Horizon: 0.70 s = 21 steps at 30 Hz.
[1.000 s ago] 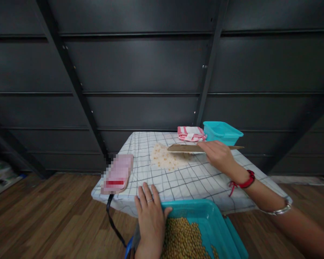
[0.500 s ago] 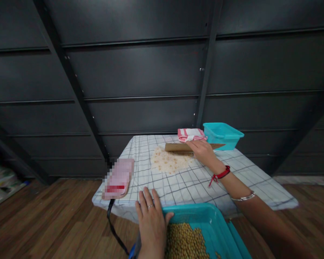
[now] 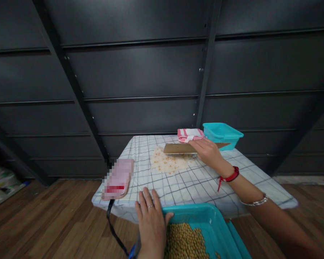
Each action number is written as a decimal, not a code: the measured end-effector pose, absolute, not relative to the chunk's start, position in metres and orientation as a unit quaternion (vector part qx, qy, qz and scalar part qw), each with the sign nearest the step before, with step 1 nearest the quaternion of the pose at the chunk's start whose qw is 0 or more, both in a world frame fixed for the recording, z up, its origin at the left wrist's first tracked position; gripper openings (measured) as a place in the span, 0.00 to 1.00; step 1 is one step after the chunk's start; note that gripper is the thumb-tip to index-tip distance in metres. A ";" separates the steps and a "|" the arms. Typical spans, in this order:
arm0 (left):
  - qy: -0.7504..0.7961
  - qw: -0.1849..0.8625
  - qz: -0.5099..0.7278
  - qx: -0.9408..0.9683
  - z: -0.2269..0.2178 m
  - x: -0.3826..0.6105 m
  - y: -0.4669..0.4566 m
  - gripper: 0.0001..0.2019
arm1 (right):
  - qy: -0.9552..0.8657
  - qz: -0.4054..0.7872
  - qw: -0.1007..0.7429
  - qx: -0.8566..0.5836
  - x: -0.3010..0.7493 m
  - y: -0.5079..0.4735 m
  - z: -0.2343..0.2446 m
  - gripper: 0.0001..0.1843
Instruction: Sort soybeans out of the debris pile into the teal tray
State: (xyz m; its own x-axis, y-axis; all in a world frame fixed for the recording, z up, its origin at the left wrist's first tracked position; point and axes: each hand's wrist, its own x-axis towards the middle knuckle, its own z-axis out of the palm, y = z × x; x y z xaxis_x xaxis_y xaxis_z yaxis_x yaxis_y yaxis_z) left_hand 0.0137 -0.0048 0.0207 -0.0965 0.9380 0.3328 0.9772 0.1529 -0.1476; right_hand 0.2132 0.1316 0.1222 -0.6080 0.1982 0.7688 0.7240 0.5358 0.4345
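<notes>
My right hand (image 3: 207, 152) grips a strip of brown cardboard (image 3: 178, 148) from above, holding it on edge over the far side of a pale spread of what looks like rice grains (image 3: 169, 163). Yellowish beans are scattered through the grains. My left hand (image 3: 151, 219) lies with fingers stretched out at the left rim of a teal basin (image 3: 216, 223), its thumb over the rim and its fingertips toward the table edge. Light brown beans (image 3: 185, 241), like soybeans, fill part of the basin, which is cut off at the bottom of the view.
A checked white cloth (image 3: 143, 176) covers the table. Behind the cardboard sits a folded pink-and-white towel (image 3: 190, 134), beside a smaller turquoise container (image 3: 224, 136). A pink phone-like slab (image 3: 120, 176), partly blurred, lies at the left with a black strap (image 3: 110, 219). Dark panels (image 3: 140, 68) rise behind.
My right hand has moved slightly to the right. The cardboard has tilted, and a gap shows beneath its lower edge. My left hand stays on the basin's rim.
</notes>
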 end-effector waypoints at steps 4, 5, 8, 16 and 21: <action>-0.740 0.162 -0.054 -0.651 0.022 0.013 -0.005 0.34 | -0.815 -0.389 0.331 -0.272 0.209 0.130 0.120 0.19; -0.740 0.160 -0.053 -0.651 0.022 0.013 -0.005 0.34 | -0.818 -0.389 0.329 -0.268 0.208 0.128 0.119 0.19; -0.741 0.160 -0.050 -0.650 0.022 0.013 -0.005 0.35 | -0.824 -0.387 0.324 -0.259 0.209 0.121 0.118 0.19; -0.739 0.176 -0.053 -0.648 0.019 0.012 -0.005 0.34 | -0.833 -0.377 0.325 -0.240 0.213 0.100 0.124 0.22; -0.726 0.181 -0.075 -0.659 0.009 0.008 -0.004 0.35 | -0.827 -0.381 0.340 -0.236 0.211 0.100 0.126 0.21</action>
State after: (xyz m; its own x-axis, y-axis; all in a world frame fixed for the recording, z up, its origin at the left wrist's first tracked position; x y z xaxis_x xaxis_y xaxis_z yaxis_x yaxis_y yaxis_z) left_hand 0.0084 -0.0039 0.0088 -0.0664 0.9297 0.3623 0.9843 0.1206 -0.1291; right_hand 0.2106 0.1005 0.1261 -0.6577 0.1314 0.7417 0.6489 0.5989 0.4693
